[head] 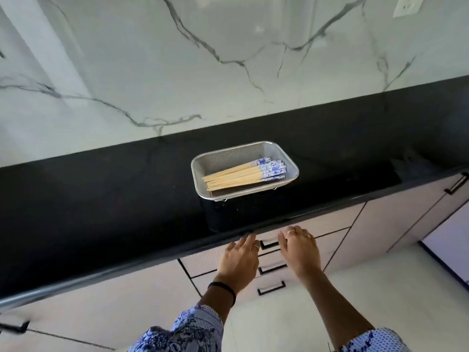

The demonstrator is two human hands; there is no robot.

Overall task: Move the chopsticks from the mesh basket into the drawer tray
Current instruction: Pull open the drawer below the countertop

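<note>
black worktop [101,199] under marble carries the mesh basket [289,158] with the chopsticks [243,175] lying inside, while left hand [239,262] and right hand [300,250], fingers relaxed and empty, reach the top drawer handle [269,244], likely to open it first.

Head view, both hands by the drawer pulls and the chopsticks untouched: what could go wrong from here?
1. The left hand and right hand hover beside the top black drawer pull; two similar pulls sit below, so the wrong drawer might get opened.
2. The blue-patterned wooden chopsticks lie loose and fanned in the silver mesh basket; a one-handed grab may drop some.
3. The basket sits near the edge of the black countertop, so a bump could slide it off.
</note>
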